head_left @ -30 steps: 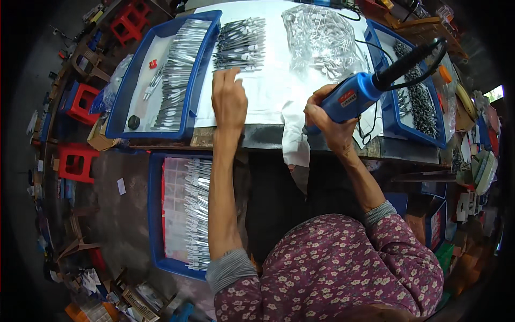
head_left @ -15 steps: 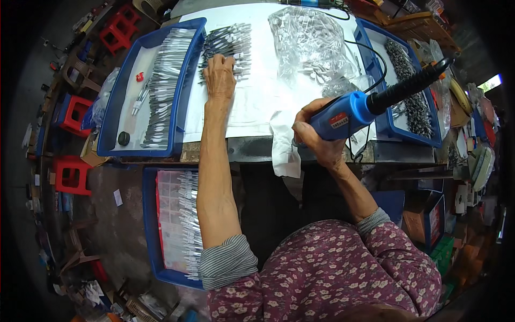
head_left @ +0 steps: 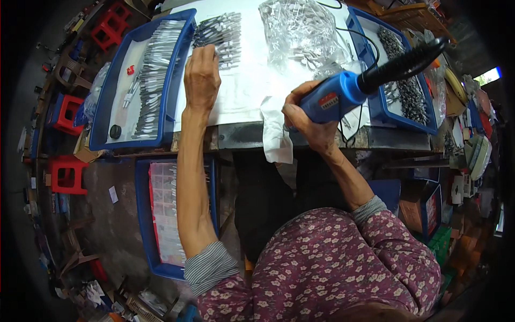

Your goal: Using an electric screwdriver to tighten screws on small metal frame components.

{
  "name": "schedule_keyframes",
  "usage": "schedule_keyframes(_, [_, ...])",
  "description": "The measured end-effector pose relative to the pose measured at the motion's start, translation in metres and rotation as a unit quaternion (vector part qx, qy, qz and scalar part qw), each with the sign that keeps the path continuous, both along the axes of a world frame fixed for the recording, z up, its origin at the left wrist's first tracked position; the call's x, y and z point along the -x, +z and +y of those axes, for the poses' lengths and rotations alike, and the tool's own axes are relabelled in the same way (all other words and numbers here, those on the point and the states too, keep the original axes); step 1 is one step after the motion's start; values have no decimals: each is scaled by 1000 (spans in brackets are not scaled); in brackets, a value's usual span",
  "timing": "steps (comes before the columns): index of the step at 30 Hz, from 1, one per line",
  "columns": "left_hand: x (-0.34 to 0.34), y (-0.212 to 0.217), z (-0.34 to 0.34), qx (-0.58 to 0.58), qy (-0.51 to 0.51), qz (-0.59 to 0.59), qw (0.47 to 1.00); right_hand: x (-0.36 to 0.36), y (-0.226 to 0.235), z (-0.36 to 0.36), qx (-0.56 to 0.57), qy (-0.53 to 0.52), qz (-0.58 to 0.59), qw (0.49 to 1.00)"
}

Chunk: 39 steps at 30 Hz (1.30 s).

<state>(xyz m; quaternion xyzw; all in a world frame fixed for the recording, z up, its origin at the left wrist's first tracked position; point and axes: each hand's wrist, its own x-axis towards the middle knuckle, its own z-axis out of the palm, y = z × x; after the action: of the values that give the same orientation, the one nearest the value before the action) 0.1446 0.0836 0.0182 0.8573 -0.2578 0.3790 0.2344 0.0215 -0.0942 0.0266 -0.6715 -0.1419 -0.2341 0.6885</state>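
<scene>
"Our left hand (head_left: 203, 78) has drawn back toward the near-left edge of the slim metal implements (head_left: 228, 35). Gripping any?"

"Fingers curled; we can't tell. Leftmost, red plastic stools (head_left: 70, 174) stand on our grey floor (head_left: 120, 225); then a filled blue tray (head_left: 124, 144), those implements piled on our white-covered worktable (head_left: 241, 102), a clear plastic bag (head_left: 298, 32)."

"Our right hand (head_left: 314, 121)?"

"Wrapped around a blue corded power tool (head_left: 328, 99)."

left hand (head_left: 202, 78): fingers (head_left: 201, 58) curled, arm (head_left: 194, 177) stretched forward | right hand (head_left: 315, 124): gripping, forearm (head_left: 351, 178) angled inward
</scene>
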Motion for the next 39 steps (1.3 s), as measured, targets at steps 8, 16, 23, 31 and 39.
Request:
schedule_keyframes(8, [131,0,-31,472,-146,470,732,1,9,3,-21,-11,42,999])
schedule_keyframes(16, [184,-44,-67,594,-195,545,558,0,8,7,-31,-11,26,999])
schedule_keyframes(23, [182,-55,-73,553,-149,551,607,0,8,4,-52,-3,-11,999])
schedule_keyframes(31, [179,-56,-76,573,-152,558,581,6,16,-2,-55,27,-34,998])
schedule_keyframes(39, [178,-58,-76,599,-177,548,557,16,27,4,5,28,-10,1000])
